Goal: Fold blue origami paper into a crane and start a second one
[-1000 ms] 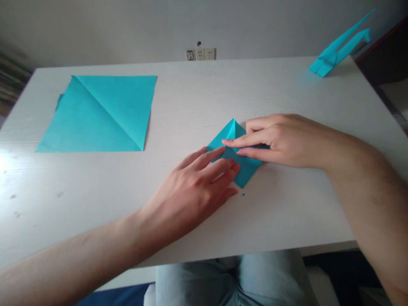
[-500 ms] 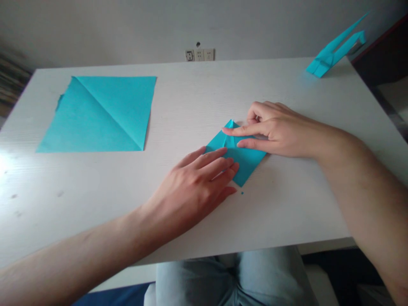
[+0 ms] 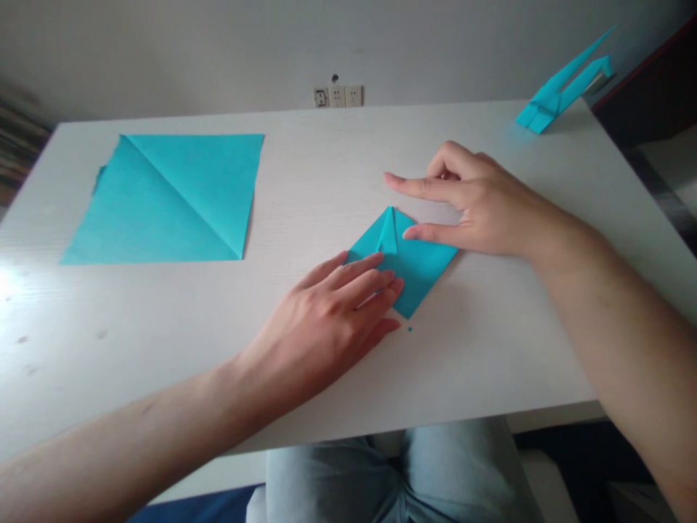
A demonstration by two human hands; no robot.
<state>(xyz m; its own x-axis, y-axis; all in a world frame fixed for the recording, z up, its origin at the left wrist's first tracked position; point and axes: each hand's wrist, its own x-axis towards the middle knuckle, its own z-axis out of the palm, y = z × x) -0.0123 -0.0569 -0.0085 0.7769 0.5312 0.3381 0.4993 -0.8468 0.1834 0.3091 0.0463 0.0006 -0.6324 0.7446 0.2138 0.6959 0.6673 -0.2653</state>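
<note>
A small folded piece of blue paper [image 3: 422, 272] lies diamond-like on the white table, with a narrow creased flap running down from its top corner. My left hand [image 3: 340, 312] lies flat with fingers stretched across the paper's left part, hiding that side. Over the upper right part is my right hand [image 3: 462, 196], its index finger and thumb spread apart. That index fingertip is off the paper, beyond the top corner. The thumb tip is at the paper's upper right; whether it touches, I cannot tell. A tiny blue scrap [image 3: 410, 329] sits just below the paper's lower corner.
On the left of the white table [image 3: 179, 334] lies a larger blue sheet [image 3: 179, 196] with a diagonal crease. A folded blue paper figure [image 3: 549, 98] stands at the back right corner. Wall sockets [image 3: 337, 96] are behind the table's far edge.
My right index finger has lifted off the flap and moved up and away, opening wide from the thumb. My left hand stays on the paper. The view has shifted slightly.
</note>
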